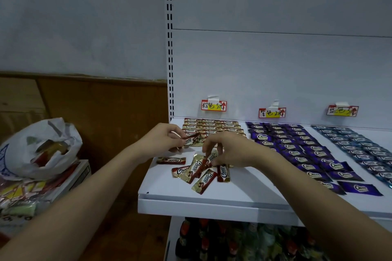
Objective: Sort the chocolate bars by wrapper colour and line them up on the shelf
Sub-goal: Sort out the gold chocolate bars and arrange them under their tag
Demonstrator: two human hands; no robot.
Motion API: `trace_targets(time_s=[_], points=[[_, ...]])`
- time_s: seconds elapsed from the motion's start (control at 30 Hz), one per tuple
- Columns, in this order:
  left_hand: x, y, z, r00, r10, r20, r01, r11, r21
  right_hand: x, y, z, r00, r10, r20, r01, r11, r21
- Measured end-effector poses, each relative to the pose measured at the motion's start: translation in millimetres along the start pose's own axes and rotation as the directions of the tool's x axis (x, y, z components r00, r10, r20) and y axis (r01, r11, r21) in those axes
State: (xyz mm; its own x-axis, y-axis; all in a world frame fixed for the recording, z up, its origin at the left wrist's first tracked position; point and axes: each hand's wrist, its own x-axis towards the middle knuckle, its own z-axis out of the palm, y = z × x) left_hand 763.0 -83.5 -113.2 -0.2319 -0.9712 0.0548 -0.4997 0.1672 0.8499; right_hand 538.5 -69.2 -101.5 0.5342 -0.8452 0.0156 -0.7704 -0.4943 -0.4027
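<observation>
White shelf [212, 195] against a pale wall: left hand [163, 140] fingers pinch one brown bar [192, 140] just before the brown rows [212, 126]; right hand [231, 150] fingers pinch another from the loose pile [201, 170]. Brown lining-up is underway; next, I judge, laying them square. Both forearms reach forward.

White shelf [212, 199]: brown bars [212, 126], purple bars [297, 148], blue bars [360, 148].
</observation>
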Motion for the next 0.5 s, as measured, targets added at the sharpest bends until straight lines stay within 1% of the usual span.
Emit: trace_targets(time_s=[0.07, 0.17, 0.23, 0.3, 0.4, 0.43, 0.5], points=[[-0.9, 1.4, 1.2, 1.000, -0.020, 0.011, 0.020, 0.999, -0.047, 0.8, -1.0, -1.6, 1.000, 0.002, -0.024, -0.002, 1.000, 0.007], [-3.0, 3.6, 2.7, 0.998, -0.040, 0.042, 0.045, 0.993, -0.107, 0.7, 0.1, -6.8, 0.999, -0.030, -0.039, 0.029, 0.999, -0.033], [-4.1, 5.3, 2.9, 0.997, -0.050, 0.065, 0.060, 0.987, -0.149, 0.5, 3.4, -11.8, 0.996, -0.030, -0.087, 0.026, 0.999, -0.042], [-5.7, 7.2, 3.4, 0.995, -0.055, 0.084, 0.068, 0.985, -0.161, 0.0, 8.5, -16.0, 0.988, 0.020, -0.156, -0.017, 1.000, 0.020], [-7.5, 10.6, 7.3, 0.992, -0.050, 0.115, 0.069, 0.984, -0.163, -1.7, 15.4, -17.1, 0.968, 0.141, -0.209, -0.090, 0.968, 0.236], [-7.4, 11.7, 9.1, 0.991, -0.052, 0.123, 0.072, 0.983, -0.169, -2.0, 17.7, -16.6, 0.960, 0.171, -0.223, -0.109, 0.957, 0.268], [-6.3, 13.9, 12.4, 0.989, -0.058, 0.134, 0.081, 0.981, -0.174, -1.9, 23.7, -15.7, 0.940, 0.214, -0.267, -0.145, 0.956, 0.256]])
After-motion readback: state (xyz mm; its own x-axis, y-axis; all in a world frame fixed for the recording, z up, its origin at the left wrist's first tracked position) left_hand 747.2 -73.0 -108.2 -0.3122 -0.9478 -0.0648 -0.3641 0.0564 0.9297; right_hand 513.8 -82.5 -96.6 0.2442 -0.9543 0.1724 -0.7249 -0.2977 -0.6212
